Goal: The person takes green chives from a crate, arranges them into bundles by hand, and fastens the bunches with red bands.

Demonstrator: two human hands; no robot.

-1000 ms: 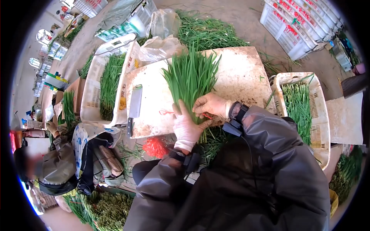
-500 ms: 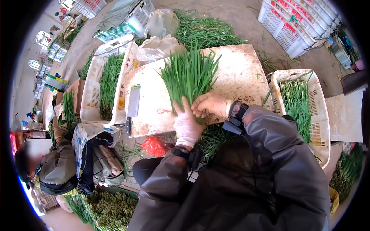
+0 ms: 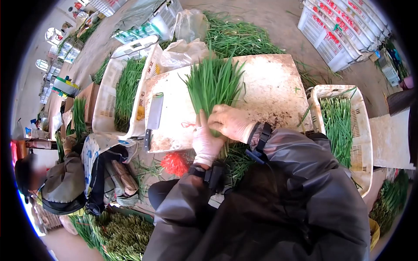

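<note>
A bunch of garlic chives (image 3: 213,85) lies across the dirty white board (image 3: 272,102), leaf tips pointing away from me. My left hand (image 3: 206,141), in a pale glove, is wrapped round the lower end of the bunch, with a finger stretched along the leaves. Bent over the same stalks from the right is my gloved right hand (image 3: 233,123), its fingers closed together against the bunch; whatever they pinch is hidden. A thin red tie (image 3: 187,125) lies on the board left of my hands. The cleaver (image 3: 154,114) rests flat near the board's left edge.
Left of the board stands a white crate (image 3: 101,102) of chives, and another crate (image 3: 362,148) is at the right. Red ties (image 3: 174,163) sit in a clump below the board. Loose chives (image 3: 244,35) cover the floor beyond. A person (image 3: 63,182) is at the left.
My right hand has shifted left, further over the stalks, and its fingers are closer to my left hand. The left hand keeps its hold on the bunch. The whole view has shifted slightly.
</note>
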